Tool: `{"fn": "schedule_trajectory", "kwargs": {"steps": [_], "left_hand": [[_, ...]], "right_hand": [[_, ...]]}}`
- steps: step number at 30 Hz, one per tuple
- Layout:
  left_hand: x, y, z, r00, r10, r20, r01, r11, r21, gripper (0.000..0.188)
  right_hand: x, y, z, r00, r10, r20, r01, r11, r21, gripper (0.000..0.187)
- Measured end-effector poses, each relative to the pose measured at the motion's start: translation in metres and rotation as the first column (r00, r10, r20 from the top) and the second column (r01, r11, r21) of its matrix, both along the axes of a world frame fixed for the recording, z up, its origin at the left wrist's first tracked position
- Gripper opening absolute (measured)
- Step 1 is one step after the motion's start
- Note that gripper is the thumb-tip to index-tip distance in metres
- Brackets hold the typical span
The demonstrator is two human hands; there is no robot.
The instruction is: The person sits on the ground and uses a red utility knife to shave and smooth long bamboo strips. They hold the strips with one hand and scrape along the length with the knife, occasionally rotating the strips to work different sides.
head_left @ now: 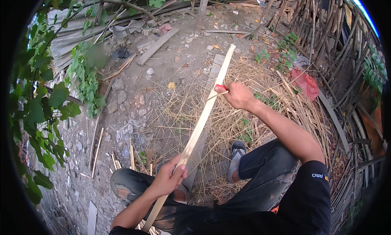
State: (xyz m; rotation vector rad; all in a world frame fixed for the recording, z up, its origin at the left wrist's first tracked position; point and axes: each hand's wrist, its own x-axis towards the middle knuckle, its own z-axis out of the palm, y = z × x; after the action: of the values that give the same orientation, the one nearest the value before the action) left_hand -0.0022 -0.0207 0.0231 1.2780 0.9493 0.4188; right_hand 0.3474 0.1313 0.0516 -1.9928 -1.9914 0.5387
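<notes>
A long, pale split-bamboo strip (202, 120) slants from beside my lap up and away to the right. My left hand (170, 176) grips its lower part above my left knee, fingers wrapped round it. Farther up, my right hand (238, 95) is closed on what looks like a small red-handled knife (221, 88), held against the strip's right edge; its blade is too small to make out. A thin sliver crosses the strip just below that hand. The strip's far end sticks out past the right hand, over the ground.
Shavings (256, 82) litter the dirt ahead and to the right. A grey plank (158, 46) lies farther off. A red plastic bag (305, 84) rests near the stick fence (321, 35) on the right. Leafy branches (45, 112) hang at the left, above stones.
</notes>
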Motion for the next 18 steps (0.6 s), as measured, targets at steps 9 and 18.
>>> {"fn": "schedule_trajectory", "kwargs": {"steps": [9,18], "left_hand": [[-0.047,-0.061,-0.002,0.996,-0.083,-0.012,0.081,0.989,-0.120,0.046],[-0.061,-0.075,-0.010,0.998,-0.036,-0.057,0.032,0.997,-0.076,0.045]], "right_hand": [[0.105,0.022,-0.021,0.931,-0.361,-0.056,0.365,0.924,0.110,0.073],[0.080,0.018,-0.009,0.951,-0.305,0.042,0.278,0.909,0.309,0.060]]}}
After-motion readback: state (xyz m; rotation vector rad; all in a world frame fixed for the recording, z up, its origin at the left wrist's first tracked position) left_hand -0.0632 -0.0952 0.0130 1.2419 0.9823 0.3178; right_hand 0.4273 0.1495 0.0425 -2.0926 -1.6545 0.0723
